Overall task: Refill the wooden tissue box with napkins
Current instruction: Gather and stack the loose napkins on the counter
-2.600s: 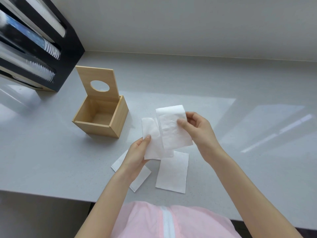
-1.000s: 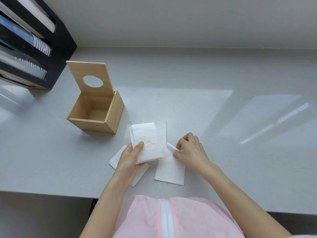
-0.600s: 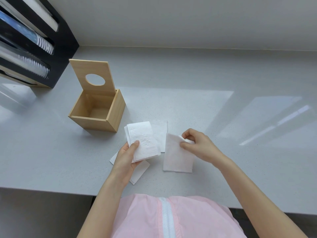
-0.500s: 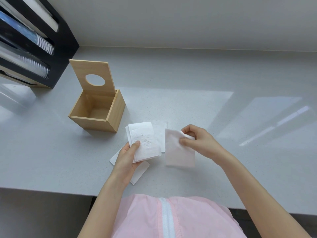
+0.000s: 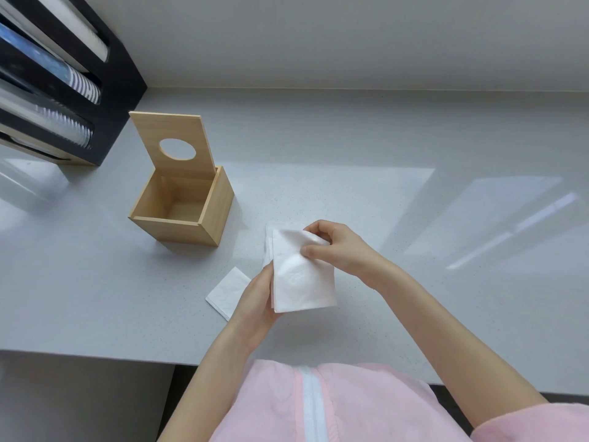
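Both hands, the left hand (image 5: 255,301) and right hand (image 5: 334,247), are clamped on a small stack of napkins (image 5: 299,275), count unclear, just right of the one open wooden tissue box (image 5: 188,205). One more napkin (image 5: 228,290) lies on the table (image 5: 382,138), partly hidden by the left hand.

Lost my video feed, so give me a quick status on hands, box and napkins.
Both hands, left hand and right hand, shut on napkin stack. Wooden tissue box open, empty. One loose napkin on counter. Path to box clear.
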`<state>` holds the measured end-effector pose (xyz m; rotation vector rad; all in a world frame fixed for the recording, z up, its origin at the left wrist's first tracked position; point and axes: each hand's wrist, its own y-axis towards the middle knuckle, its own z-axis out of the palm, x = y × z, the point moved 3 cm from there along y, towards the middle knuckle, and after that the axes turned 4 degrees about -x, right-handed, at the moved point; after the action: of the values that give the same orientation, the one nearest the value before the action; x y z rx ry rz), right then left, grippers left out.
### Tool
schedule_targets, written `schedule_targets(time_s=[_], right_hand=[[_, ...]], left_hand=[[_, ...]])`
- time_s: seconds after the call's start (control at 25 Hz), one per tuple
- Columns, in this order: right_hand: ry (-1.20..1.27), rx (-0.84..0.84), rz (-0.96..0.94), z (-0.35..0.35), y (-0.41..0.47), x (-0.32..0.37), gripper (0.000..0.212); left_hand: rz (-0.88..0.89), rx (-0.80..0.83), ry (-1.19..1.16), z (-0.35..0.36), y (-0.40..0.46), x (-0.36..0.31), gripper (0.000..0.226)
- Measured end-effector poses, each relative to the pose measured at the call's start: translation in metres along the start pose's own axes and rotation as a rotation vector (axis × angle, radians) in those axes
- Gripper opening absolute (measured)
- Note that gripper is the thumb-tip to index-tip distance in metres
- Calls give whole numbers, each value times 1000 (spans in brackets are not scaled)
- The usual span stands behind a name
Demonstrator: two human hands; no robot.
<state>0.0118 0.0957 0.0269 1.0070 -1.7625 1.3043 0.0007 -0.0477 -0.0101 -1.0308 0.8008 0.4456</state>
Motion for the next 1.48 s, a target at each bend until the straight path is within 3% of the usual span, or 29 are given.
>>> schedule_targets(time_s=[0.2, 0.72, 0.84, 1.08, 1.48], right_hand=[[-121, -72, -28, 1, 3, 0, 16], [-142, -127, -35, 10, 13, -5, 10], [-190, -218, -10, 9, 31, -10, 21], [-645, -216, 51, 23, 55, -28, 57], [-585, -290, 51, 30, 55, -33, 24]], left_hand=[[-30, 30, -85, -4, 3, 3, 41], [15, -91, 7, -17, -4, 9, 21], [19, -176, -55, -31, -8, 5, 19], [41, -245, -135, -54, -13, -1, 20], [50, -243, -156, -63, -11, -2, 27]])
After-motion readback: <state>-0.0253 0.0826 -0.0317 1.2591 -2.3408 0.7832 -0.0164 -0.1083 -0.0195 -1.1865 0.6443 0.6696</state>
